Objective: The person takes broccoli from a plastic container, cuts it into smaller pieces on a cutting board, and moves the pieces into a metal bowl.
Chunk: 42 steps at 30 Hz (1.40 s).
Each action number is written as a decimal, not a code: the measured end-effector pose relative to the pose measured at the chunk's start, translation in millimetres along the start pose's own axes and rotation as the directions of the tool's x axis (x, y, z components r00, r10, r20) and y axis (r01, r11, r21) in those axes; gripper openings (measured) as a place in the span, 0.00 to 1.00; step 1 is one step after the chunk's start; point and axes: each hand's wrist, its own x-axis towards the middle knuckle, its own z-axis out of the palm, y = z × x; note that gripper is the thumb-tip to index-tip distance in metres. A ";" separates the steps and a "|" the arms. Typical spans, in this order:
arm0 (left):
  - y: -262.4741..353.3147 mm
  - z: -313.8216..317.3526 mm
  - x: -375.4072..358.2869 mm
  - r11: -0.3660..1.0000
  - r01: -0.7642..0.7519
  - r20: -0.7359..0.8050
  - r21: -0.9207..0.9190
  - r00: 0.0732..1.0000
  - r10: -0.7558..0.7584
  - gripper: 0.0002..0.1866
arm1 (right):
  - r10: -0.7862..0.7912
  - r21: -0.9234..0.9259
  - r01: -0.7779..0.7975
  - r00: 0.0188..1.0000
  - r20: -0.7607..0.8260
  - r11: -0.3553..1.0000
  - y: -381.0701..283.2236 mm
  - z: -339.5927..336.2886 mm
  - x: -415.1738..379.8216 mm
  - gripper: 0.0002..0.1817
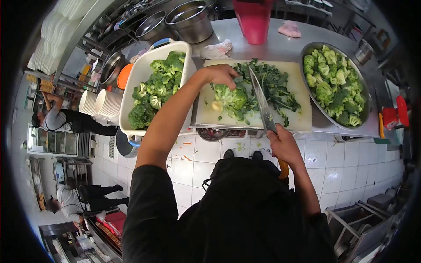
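On the steel counter, left to right:
Bowls [106, 103]: two white stacks at the far left, beside your tub; what is under them is hard to make out.
Tub [139, 72]: white, with blue handles, full of whole broccoli heads [155, 90]; your left forearm crosses its near corner and hides part of the rim.
Pots [189, 19]: steel pots and pans behind the tub, on the far side of the counter; their insides do not show.
Cloth [216, 49]: crumpled, white, just past the board's far edge.
Left hand [219, 74]: your fingers are curled down onto a broccoli head [229, 97], holding it against the board.
Board [298, 116]: white, strewn with dark leaves [276, 87] and small trimmings; the head lies at its left half.
Knife [261, 98]: long blade angled across the board, edge just right of the head; whether it touches the head I cannot tell.
Right hand [283, 147]: your fingers are wrapped tight about the knife's handle, whose orange end pokes out below your wrist.
Bin [253, 19]: red, standing beyond the board; its top is cut off.
Basin [364, 111]: wide steel bowl right of the board, heaped with cut florets [333, 85].
Right edge: red and orange items there are too small and warped to name.
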 end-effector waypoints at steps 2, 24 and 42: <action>7.0 13.5 -18.6 0.997 -0.063 -0.310 -0.048 0.950 0.045 0.38 | 0.007 0.001 -0.007 1.000 0.005 1.000 -1.6 -0.6 -2.5 0.13; 60.9 99.7 -79.8 0.999 -0.035 -0.838 0.011 0.545 0.029 0.22 | -0.404 -0.302 0.328 0.882 -0.241 0.895 -1.8 53.5 80.1 0.11; 23.7 91.4 -84.9 0.990 -0.122 -0.851 -0.072 0.525 0.004 0.18 | -0.374 -0.457 0.228 0.891 -0.259 0.860 -49.7 80.8 105.5 0.10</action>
